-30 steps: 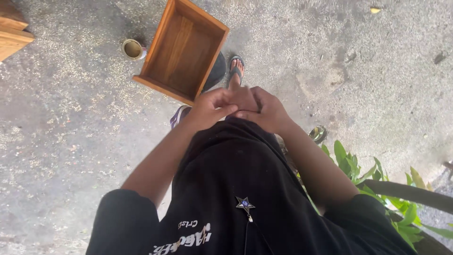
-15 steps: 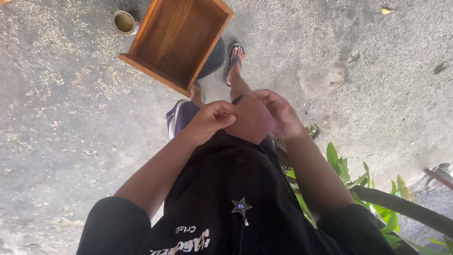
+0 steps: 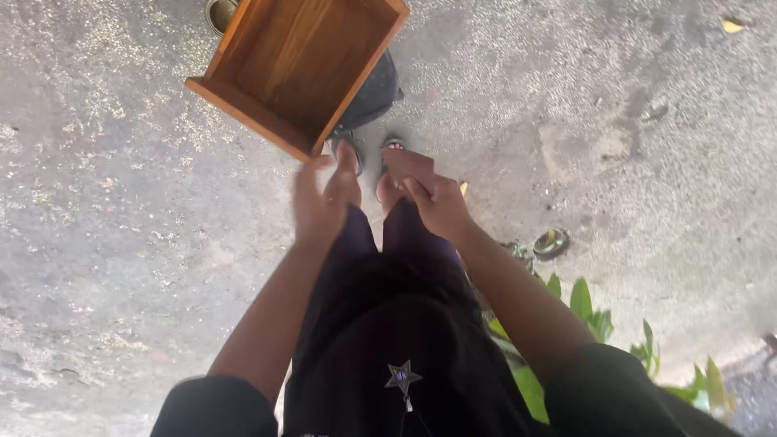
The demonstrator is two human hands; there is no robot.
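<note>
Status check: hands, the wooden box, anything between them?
Left hand open, fingers spread, just below wooden box corner. Right hand pinching small reddish-brown flat piece. Box open and lying on concrete; nothing between hands and box.

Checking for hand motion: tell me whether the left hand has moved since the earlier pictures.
Yes. The left hand parted from the right hand and now reaches toward the wooden box.

**Even daylight, motion smear at centre frame**

Bright, diffuse outdoor light. Concrete floor (image 3: pixel 121 243) evenly lit, pale and slightly washed out at upper right. No hard shadows; only a soft dark patch under the wooden box (image 3: pixel 299 69). Left hand (image 3: pixel 324 202) and right hand (image 3: pixel 433 202) motion-blurred. Black clothing at bottom nearly detail-free. Plant leaves (image 3: pixel 583 311) at lower right soft.
</note>
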